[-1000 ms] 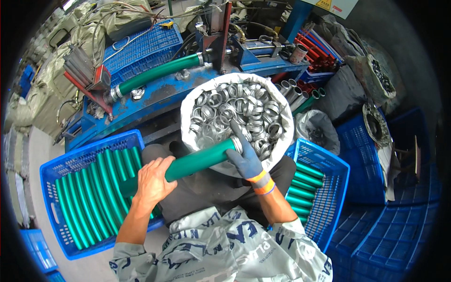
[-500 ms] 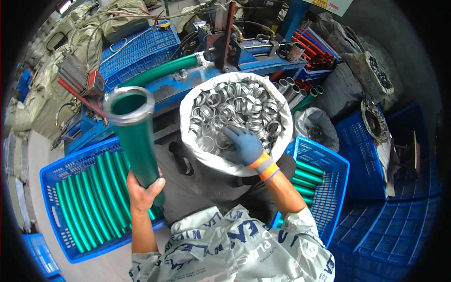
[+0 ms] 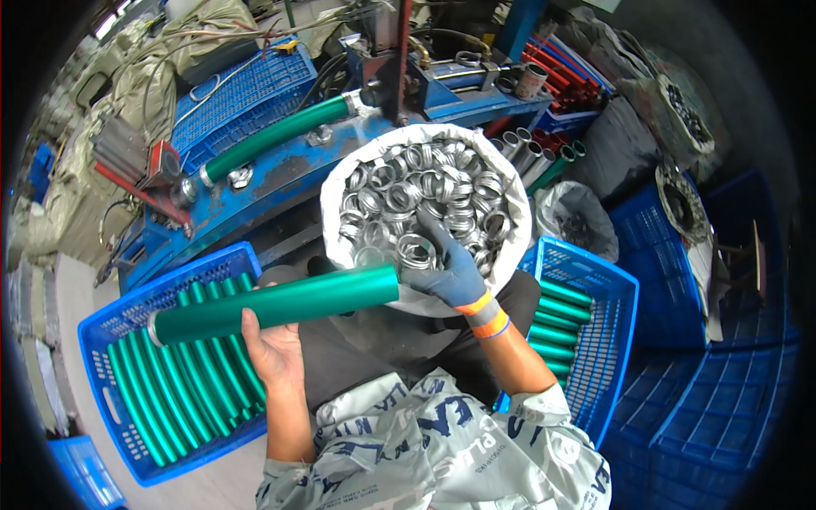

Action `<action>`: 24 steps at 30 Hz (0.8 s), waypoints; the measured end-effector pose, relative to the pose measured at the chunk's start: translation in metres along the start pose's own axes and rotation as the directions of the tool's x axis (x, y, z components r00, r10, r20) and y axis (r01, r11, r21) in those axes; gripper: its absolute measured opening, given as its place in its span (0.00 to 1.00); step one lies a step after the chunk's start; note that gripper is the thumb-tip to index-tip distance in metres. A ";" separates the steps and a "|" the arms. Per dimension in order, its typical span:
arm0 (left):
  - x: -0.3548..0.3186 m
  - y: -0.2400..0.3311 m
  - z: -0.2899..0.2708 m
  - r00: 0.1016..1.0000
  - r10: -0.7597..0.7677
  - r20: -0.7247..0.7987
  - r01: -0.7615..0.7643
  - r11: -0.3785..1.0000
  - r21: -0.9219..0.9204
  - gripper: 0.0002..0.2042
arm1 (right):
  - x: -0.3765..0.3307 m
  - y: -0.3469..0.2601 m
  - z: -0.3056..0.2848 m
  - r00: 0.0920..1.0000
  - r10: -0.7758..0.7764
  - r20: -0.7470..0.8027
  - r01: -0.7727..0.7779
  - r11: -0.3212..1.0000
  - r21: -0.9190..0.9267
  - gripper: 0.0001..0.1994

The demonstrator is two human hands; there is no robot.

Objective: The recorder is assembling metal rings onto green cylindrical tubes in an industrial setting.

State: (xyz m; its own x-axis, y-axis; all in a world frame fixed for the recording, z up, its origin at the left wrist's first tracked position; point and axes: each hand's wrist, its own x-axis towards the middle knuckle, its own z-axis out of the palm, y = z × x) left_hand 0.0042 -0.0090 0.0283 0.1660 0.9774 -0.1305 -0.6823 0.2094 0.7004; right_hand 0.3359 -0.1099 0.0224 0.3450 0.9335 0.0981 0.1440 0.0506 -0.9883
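A green metal tube (image 3: 289, 300) lies almost level across my lap, a silvery ring (image 3: 153, 329) at its left end. My bare left hand (image 3: 276, 348) grips it from below, thumb on the near side. Over a white sack (image 3: 333, 217) full of silvery metal rings, my right hand (image 3: 450, 270), in a blue glove with an orange cuff, holds one ring (image 3: 416, 251) between thumb and fingers. The tube's right end, showing no ring, comes close to the gloved thumb; whether they touch I cannot tell.
Blue crates of green tubes stand at left (image 3: 100, 399) and right (image 3: 625, 340). Beyond the sack runs a blue machine bench (image 3: 280, 191) with another green tube (image 3: 280, 136) set in it. A smaller white sack (image 3: 586, 204) and stacked blue crates (image 3: 714, 408) are at right.
The tube has swung from upright to nearly level, its ringed end now left and its other end near the sack. My right hand has drawn slightly nearer me and now holds a ring.
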 end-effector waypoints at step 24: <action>-0.010 -0.021 0.014 0.999 -0.034 0.012 0.033 0.997 0.066 0.27 | -0.019 -0.019 0.041 0.991 -0.136 0.022 0.119 0.926 0.358 0.58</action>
State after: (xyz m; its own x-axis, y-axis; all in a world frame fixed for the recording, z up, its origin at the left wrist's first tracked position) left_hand 0.0266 -0.0230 0.0248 0.1974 0.9694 -0.1460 -0.6277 0.2393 0.7408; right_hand 0.2887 -0.1137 0.0346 0.3015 0.9257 0.2285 -0.1573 0.2846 -0.9456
